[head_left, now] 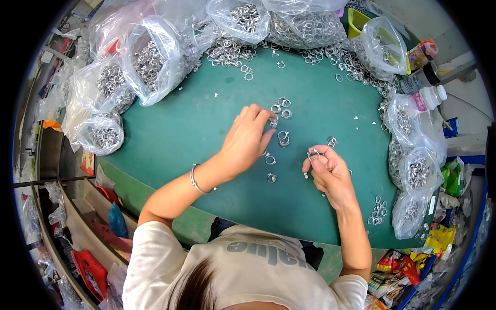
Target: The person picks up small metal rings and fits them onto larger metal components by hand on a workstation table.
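My left hand (246, 135), a metal bangle above its wrist, reaches over the green table with thumb and forefinger closed around a silver ring (273, 122). To its right, my right hand (330, 174) pinches another silver ring (313, 153) between thumb and fingertips. Small ring clusters lie between and beside the hands: one cluster (283, 106) just beyond the left fingertips, a pair (283, 139) below them, and single rings (270, 160) closer to me. Another few rings (331, 141) lie just behind the right hand. Whether its curled fingers hold more is hidden.
Clear plastic bags full of rings (148, 64) line the left and far edges of the green table (196, 119). More bags (417, 173) stand along the right edge, near a white-capped bottle (429, 98). Loose rings (227, 51) heap at the back; a small group (377, 211) lies front right.
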### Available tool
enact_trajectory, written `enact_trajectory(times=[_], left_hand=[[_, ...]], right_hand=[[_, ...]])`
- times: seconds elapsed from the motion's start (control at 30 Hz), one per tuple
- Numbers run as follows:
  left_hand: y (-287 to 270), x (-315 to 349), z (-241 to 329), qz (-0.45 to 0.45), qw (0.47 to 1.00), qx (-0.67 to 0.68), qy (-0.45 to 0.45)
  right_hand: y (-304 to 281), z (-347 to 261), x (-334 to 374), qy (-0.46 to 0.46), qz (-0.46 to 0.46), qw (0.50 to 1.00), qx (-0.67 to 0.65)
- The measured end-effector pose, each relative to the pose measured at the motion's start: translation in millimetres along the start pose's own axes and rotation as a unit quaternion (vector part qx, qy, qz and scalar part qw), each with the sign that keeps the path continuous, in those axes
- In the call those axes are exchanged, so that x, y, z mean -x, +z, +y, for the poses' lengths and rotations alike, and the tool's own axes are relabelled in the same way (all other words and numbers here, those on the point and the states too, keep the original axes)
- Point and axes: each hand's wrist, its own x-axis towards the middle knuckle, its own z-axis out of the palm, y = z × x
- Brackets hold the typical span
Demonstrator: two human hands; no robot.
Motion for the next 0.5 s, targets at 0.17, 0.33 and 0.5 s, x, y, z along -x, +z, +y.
enact_trajectory(times=[0.17, 0.33, 0.5], left_hand=[[-14, 15, 51, -0.164, 0.924, 0.332, -0.097], [-8, 26, 63, -0.175, 0.847, 0.456, -0.211], [-2, 39, 68, -0.091, 0.802, 0.564, -0.175]], right_hand=[[7, 5, 14, -0.036, -0.036, 0.998, 0.042], [31, 6, 30, -0.115, 0.046, 0.987, 0.103], [41, 8, 44, -0.152, 0.127, 0.960, 0.197]])
